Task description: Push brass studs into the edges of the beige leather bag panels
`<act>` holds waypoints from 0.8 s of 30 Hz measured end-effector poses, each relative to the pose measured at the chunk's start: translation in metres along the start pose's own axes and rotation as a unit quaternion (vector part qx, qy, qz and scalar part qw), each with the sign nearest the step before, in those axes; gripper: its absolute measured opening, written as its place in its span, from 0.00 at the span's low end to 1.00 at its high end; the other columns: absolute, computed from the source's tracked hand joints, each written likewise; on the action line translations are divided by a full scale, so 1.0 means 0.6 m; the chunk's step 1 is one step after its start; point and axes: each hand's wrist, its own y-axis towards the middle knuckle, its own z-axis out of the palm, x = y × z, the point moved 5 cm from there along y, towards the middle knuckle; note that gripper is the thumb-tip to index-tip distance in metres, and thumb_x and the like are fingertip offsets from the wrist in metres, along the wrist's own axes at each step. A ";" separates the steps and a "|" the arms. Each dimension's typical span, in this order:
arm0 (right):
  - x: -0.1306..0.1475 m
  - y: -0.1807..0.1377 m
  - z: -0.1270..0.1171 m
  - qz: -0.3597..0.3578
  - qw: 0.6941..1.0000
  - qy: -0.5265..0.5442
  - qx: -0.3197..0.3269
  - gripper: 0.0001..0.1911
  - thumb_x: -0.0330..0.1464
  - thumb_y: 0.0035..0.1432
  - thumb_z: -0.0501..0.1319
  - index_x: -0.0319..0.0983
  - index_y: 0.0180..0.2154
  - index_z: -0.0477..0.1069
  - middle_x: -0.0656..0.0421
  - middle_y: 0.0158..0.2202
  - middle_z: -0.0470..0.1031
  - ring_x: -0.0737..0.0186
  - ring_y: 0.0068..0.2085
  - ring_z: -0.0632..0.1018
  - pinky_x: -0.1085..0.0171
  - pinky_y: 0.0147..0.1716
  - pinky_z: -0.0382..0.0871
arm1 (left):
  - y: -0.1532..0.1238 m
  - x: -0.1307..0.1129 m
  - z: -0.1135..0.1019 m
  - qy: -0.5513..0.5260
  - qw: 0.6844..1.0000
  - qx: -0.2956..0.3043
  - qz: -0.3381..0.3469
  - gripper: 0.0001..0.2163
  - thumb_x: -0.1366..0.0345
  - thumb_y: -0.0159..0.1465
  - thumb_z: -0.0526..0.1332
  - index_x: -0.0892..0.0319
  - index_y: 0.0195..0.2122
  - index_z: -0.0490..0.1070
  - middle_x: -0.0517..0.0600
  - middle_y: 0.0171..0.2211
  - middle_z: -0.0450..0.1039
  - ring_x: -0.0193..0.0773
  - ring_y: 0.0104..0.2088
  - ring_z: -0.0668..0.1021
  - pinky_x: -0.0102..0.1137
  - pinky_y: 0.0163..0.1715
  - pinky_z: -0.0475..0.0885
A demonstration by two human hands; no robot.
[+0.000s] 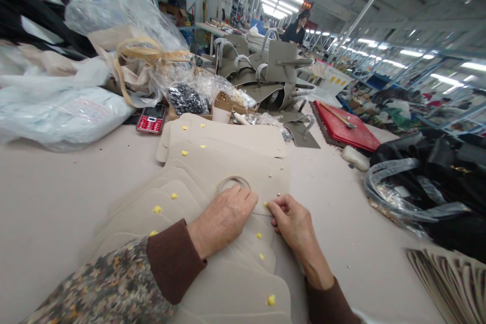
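Observation:
Beige flat panels (pixel 224 278) lie overlapped in a fanned stack, with small yellow pieces (pixel 271 300) near their edges and small metal studs on the upper ones. My left hand (pixel 224 220) is closed over the stack, its fingers curled downward. A thin beige ring, like a narrow roll of tape (pixel 234 178), rises from behind its knuckles and appears held there; the fingertips are hidden. At the right edge of one panel, my right hand (pixel 294 220) pinches at a small yellow piece (pixel 266 204) between thumb and index finger.
Behind the panels stand small boxes (pixel 224 106) of hardware and grey-brown bag parts (pixel 281 71). A phone-like red and black device (pixel 151 119) and plastic-wrapped bundles (pixel 61 116) are left. A hammer (pixel 337 115) rests on a red board (pixel 351 129); black bags (pixel 436 172) lie right.

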 end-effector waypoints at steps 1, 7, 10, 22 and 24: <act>-0.002 -0.004 0.000 0.001 1.000 0.007 0.008 0.13 0.41 0.57 0.59 0.38 0.31 0.73 0.61 0.18 0.73 0.64 0.19 0.74 0.67 0.20 0.67 | 0.000 0.000 -0.002 -0.002 1.000 -0.003 0.003 0.07 0.77 0.64 0.51 0.59 0.36 0.63 0.50 0.35 0.67 0.43 0.35 0.68 0.36 0.36 0.67; 0.024 -0.013 0.005 -0.093 0.988 -0.117 -0.034 0.14 0.37 0.59 0.57 0.39 0.30 0.78 0.53 0.30 0.81 0.58 0.31 0.79 0.63 0.34 0.68 | 0.003 -0.004 -0.012 -0.011 1.000 -0.019 0.018 0.06 0.74 0.67 0.50 0.59 0.35 0.64 0.50 0.34 0.67 0.42 0.35 0.69 0.36 0.35 0.68; 0.034 -0.007 0.012 -0.099 0.981 -0.156 -0.056 0.15 0.36 0.60 0.55 0.39 0.30 0.78 0.54 0.29 0.81 0.59 0.30 0.78 0.65 0.32 0.66 | 0.004 -0.007 -0.016 -0.022 0.999 -0.026 0.027 0.07 0.73 0.68 0.50 0.59 0.35 0.64 0.50 0.33 0.67 0.41 0.34 0.69 0.35 0.34 0.68; 0.038 -0.012 -0.009 -0.101 0.989 -0.001 0.105 0.13 0.34 0.59 0.58 0.37 0.28 0.78 0.62 0.22 0.75 0.65 0.25 0.73 0.69 0.24 0.62 | -0.008 -0.001 -0.029 -0.170 0.969 -0.159 0.077 0.12 0.72 0.69 0.52 0.59 0.53 0.63 0.50 0.39 0.76 0.35 0.38 0.79 0.28 0.39 0.75; 0.047 -0.017 -0.020 -0.141 0.988 0.054 0.045 0.10 0.34 0.59 0.58 0.38 0.36 0.78 0.58 0.30 0.79 0.63 0.30 0.76 0.67 0.29 0.68 | -0.008 -0.001 -0.027 -0.162 0.972 -0.154 0.072 0.17 0.70 0.70 0.51 0.59 0.59 0.57 0.52 0.43 0.77 0.36 0.41 0.80 0.29 0.40 0.76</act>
